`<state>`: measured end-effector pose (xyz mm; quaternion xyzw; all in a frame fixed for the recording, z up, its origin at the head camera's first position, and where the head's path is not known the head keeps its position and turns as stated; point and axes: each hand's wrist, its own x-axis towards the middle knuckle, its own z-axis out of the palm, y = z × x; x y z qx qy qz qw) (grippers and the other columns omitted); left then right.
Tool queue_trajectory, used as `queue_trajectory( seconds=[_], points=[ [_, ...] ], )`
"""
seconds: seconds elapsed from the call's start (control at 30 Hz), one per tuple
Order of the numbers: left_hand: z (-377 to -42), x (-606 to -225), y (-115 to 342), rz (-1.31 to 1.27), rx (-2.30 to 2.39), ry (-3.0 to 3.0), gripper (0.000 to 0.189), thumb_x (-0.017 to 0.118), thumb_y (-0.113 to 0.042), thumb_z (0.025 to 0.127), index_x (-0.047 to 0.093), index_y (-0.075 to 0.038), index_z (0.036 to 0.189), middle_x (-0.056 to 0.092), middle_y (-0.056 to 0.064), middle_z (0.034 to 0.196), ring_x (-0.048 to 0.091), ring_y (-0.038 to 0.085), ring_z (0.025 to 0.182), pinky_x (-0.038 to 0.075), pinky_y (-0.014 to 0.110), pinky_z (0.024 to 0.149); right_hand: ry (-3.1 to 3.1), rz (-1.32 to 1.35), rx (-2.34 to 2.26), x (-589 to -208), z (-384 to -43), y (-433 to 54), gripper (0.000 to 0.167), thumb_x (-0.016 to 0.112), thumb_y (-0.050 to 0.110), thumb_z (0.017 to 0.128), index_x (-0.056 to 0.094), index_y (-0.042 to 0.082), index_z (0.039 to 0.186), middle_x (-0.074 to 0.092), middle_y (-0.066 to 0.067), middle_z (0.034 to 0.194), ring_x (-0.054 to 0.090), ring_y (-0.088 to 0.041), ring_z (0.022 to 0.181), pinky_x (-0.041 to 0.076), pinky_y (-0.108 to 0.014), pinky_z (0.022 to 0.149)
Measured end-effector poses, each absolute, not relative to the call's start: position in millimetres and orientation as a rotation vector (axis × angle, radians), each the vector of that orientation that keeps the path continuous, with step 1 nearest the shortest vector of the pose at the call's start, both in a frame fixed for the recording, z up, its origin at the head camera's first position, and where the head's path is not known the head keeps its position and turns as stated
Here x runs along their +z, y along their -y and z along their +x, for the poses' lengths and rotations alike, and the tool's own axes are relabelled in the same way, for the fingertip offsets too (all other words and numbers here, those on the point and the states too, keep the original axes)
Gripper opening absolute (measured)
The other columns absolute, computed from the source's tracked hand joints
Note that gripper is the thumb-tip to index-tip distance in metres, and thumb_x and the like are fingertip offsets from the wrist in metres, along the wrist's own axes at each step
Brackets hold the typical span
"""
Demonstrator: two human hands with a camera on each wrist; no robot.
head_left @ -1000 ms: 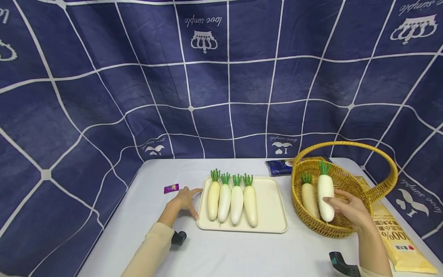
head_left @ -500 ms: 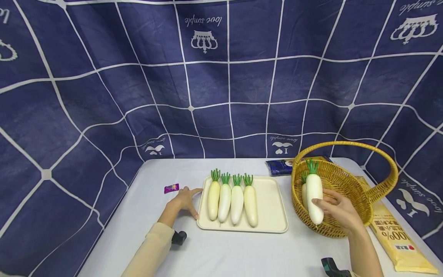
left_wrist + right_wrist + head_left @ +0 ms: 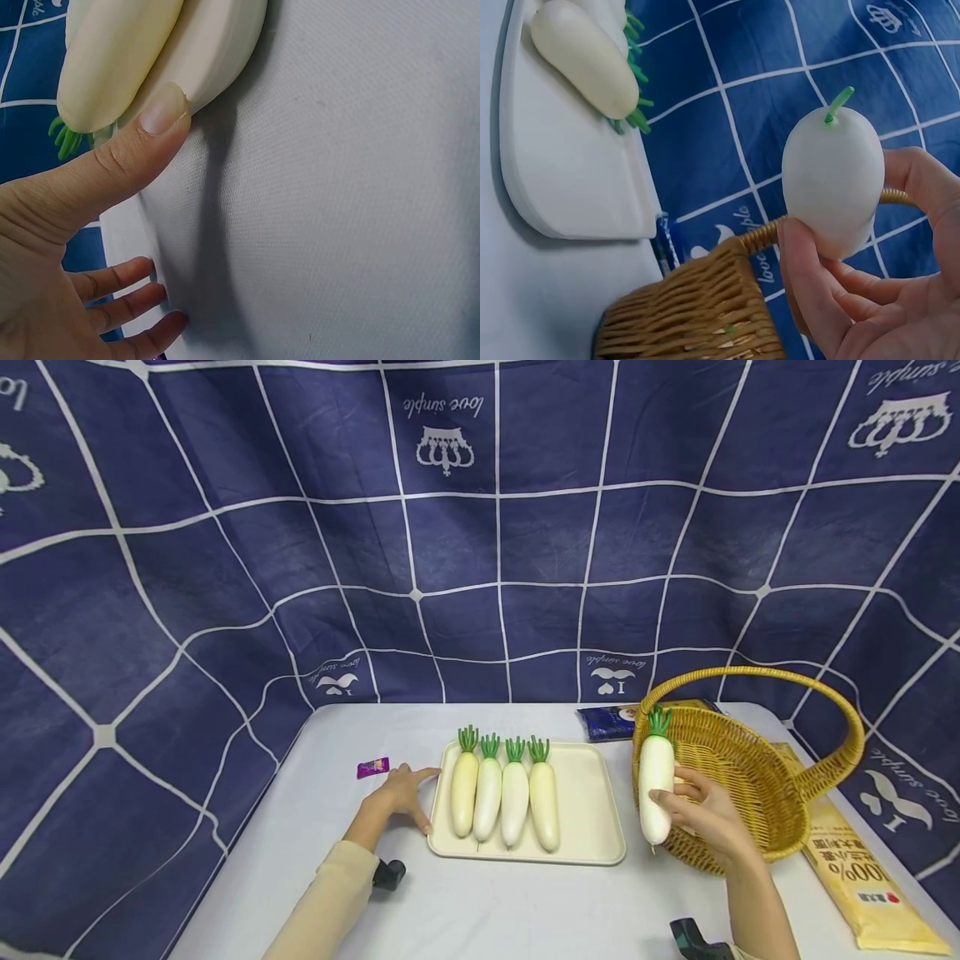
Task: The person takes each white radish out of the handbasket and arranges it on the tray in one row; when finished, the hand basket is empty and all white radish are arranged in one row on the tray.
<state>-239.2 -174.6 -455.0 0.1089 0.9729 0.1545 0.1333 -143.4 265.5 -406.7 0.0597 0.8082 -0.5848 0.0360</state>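
My right hand grips a white radish with green leaf stubs, between thumb and fingers, over the left rim of the wicker basket. In the right wrist view the radish points its root end, with a thin green tip, at the camera. The other radish in the basket is mostly hidden behind it. My left hand, thumb and fingers spread, rests at the left edge of the cream tray. Several white and yellowish radishes lie side by side on the tray, leaves toward the back.
The basket's tall handle arches over it. A yellow food bag lies at the right, partly under the basket. Behind the tray and basket is a blue packet. A small purple packet lies left of the tray.
My right hand has carried the white radish leftward, from inside the basket to above its left rim. The left hand and the tray have stayed in place.
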Motion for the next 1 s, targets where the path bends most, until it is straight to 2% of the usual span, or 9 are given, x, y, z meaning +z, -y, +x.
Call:
queue_trajectory(
  seconds=[0.23, 0.5, 0.73, 1.0],
  points=[
    [-240, -456, 175, 0.315, 0.453, -2.819, 0.103, 0.093, -0.025, 0.044, 0.049, -0.020, 0.137, 0.046, 0.023, 0.113, 0.044, 0.035, 0.102, 0.048, 0.054, 0.085, -2.483, 0.223, -1.803, -411, -140, -259, 0.077, 0.065, 0.016, 0.085, 0.020, -0.010, 0.142, 0.050, -0.028, 0.121, 0.061, -0.010, 0.083, 0.056, -0.027, 0.071],
    [-240, -455, 174, 0.308, 0.444, -2.821, 0.103, 0.093, -0.026, 0.043, 0.049, -0.020, 0.137, 0.046, 0.024, 0.114, 0.045, 0.035, 0.102, 0.048, 0.055, 0.085, -2.429, 0.174, -1.815, -414, -134, -245, 0.079, 0.068, 0.008, 0.079, 0.019, -0.008, 0.140, 0.048, -0.030, 0.125, 0.059, -0.023, 0.097, 0.054, -0.030, 0.074],
    [-240, -454, 174, 0.292, 0.463, -2.815, 0.104, 0.093, -0.026, 0.044, 0.048, -0.020, 0.138, 0.046, 0.025, 0.117, 0.045, 0.038, 0.106, 0.047, 0.057, 0.086, -2.403, 0.034, -1.859, -419, -140, -229, 0.073, 0.068, 0.003, 0.076, 0.028, -0.008, 0.136, 0.058, -0.026, 0.113, 0.062, -0.025, 0.091, 0.053, -0.033, 0.074],
    [-238, -454, 175, 0.325, 0.441, -2.828, 0.103, 0.093, -0.026, 0.044, 0.049, -0.020, 0.137, 0.047, 0.024, 0.112, 0.045, 0.036, 0.102, 0.048, 0.056, 0.085, -2.370, 0.040, -1.894, -431, -152, -206, 0.070, 0.067, 0.005, 0.077, 0.033, -0.006, 0.136, 0.057, -0.022, 0.108, 0.061, -0.022, 0.088, 0.053, -0.031, 0.070]
  ],
)
